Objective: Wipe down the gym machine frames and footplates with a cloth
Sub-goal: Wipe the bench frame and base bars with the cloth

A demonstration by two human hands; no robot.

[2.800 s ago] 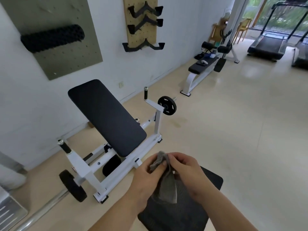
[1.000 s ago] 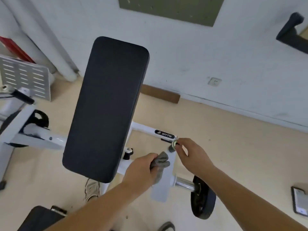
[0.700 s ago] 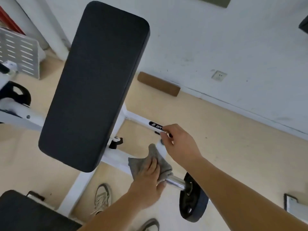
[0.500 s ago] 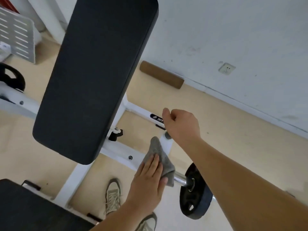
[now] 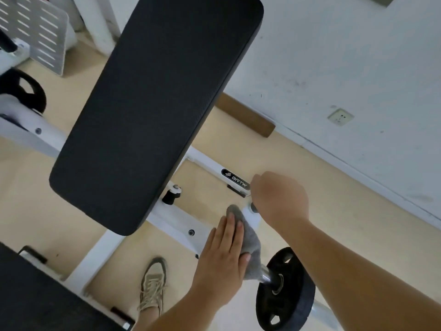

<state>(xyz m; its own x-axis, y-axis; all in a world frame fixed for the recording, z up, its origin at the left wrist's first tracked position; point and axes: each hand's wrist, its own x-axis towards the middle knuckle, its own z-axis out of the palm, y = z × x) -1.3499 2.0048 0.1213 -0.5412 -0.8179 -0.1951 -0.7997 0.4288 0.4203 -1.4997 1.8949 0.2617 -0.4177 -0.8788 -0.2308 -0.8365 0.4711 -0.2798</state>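
One grey cloth, long axis toward the wall, under flat left grip; right grip curled round dark handle.

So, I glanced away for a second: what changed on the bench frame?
The left hand opened from bunching the cloth to pressing it flat, sliding down the white frame toward the weight plate. The right hand stays on the handle; black pad unmoved.

A black oval label reading "BRTW", with a small logo before the letters, sits on the white frame bar right of centre. No other text is legible.
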